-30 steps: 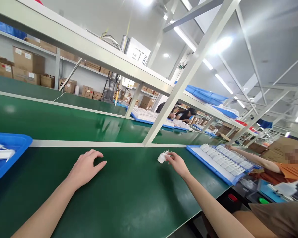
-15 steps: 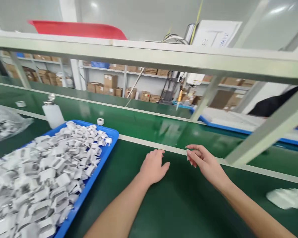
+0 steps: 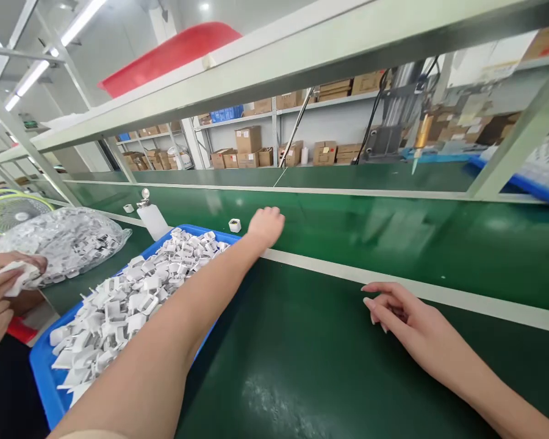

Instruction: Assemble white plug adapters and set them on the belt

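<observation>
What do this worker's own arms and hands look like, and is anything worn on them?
Both forearms are bare: no sleeves, gloves, watch or rings show. The left hand ends a long, slim arm that fills the lower frame. The right hand has slender fingers with longish, neatly shaped nails. A sliver of tan fabric shows at the bottom edge; I cannot tell if it is a sleeve.

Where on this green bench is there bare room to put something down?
Bare green mat lies between the blue tray and the right hand, bordered behind by the pale strip. The belt beyond that strip is bare too, right of the left hand. It is crowded on the left: tray heaped with white parts, a bag, a bottle.
</observation>
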Demonstrator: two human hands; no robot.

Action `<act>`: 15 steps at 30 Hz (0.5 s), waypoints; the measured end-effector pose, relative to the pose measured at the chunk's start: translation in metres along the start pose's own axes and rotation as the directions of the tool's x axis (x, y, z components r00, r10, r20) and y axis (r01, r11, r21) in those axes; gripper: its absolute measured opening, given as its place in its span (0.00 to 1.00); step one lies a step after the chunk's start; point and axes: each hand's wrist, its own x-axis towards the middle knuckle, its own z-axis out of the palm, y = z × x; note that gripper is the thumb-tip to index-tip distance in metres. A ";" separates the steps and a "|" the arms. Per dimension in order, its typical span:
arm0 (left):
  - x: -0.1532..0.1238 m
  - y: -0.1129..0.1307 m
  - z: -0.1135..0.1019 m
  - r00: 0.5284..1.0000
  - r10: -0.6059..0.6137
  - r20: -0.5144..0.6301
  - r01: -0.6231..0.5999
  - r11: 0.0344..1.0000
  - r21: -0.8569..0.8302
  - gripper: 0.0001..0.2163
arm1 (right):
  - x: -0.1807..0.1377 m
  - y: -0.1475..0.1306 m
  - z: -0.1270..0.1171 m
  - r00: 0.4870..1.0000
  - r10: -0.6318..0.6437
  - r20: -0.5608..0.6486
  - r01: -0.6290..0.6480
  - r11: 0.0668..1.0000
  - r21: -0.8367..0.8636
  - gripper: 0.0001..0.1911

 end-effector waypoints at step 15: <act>-0.017 0.010 -0.030 0.985 0.020 0.172 -0.040 0.992 0.117 0.19 | 0.014 0.006 0.003 0.997 0.072 -0.007 -0.072 0.990 -0.124 0.34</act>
